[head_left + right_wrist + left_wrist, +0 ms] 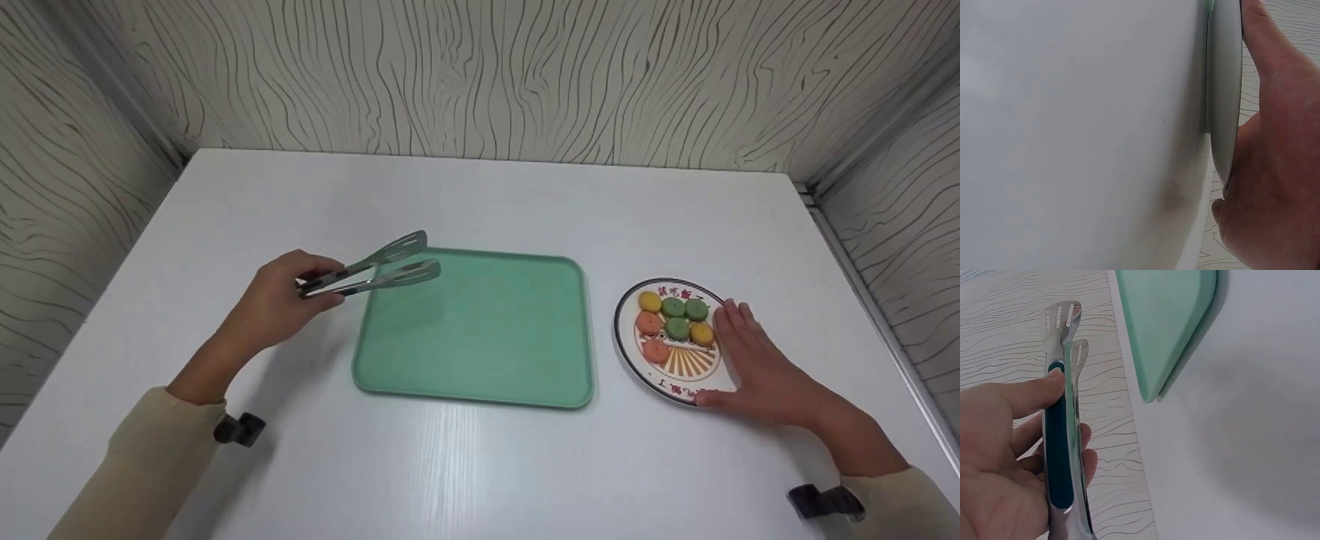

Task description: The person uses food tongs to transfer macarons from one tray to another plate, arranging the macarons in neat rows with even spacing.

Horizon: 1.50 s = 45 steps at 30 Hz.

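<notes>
My left hand grips a pair of metal tongs with slotted ends and dark inlaid handles. The thumb presses a teal handle inlay in the left wrist view. The tongs' ends stand apart over the upper left corner of a green tray. At right, a round dark-rimmed plate carries several small round macaron-like sweets in green, yellow and orange-pink. My right hand rests against the plate's right side, fingers extended and thumb at the near rim. The plate's outer side shows in the right wrist view.
The tray and plate sit on a white table. A wood-grain patterned panel stands behind the table, with similar panels at both sides. Black wrist devices sit by the cuffs of both beige sleeves.
</notes>
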### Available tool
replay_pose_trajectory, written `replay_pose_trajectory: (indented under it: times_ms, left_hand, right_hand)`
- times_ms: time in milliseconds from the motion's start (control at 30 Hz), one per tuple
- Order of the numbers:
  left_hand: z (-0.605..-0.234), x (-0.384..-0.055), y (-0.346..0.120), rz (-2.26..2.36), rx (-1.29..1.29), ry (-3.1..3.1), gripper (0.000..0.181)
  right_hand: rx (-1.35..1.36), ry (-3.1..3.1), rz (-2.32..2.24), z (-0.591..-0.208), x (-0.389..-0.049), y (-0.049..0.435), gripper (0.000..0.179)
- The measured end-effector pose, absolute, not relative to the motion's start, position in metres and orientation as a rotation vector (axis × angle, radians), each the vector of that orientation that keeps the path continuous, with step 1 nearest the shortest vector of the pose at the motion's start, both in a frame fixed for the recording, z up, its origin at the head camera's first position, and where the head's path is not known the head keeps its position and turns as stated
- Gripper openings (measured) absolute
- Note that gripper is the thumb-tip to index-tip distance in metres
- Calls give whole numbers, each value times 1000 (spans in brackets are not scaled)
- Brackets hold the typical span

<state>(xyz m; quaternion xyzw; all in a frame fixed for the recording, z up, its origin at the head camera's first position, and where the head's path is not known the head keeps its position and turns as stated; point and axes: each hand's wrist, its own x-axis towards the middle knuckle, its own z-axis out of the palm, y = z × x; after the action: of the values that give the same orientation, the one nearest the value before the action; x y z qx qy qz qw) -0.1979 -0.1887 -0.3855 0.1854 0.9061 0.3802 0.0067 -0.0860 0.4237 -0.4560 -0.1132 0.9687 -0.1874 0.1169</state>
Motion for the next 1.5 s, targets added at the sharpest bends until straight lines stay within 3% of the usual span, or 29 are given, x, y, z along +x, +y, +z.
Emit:
replay_pose_trajectory:
  times_ms: [700,1500]
  left_hand:
    - [-402,-180,-251,1091,245,2951,41]
    - [-425,-190,-264,1070,-162,2982,44]
  right_hand:
    - [-403,2873,-533,-458,-86,425,125]
    - [-337,2842,-541,-456,-86,424,127]
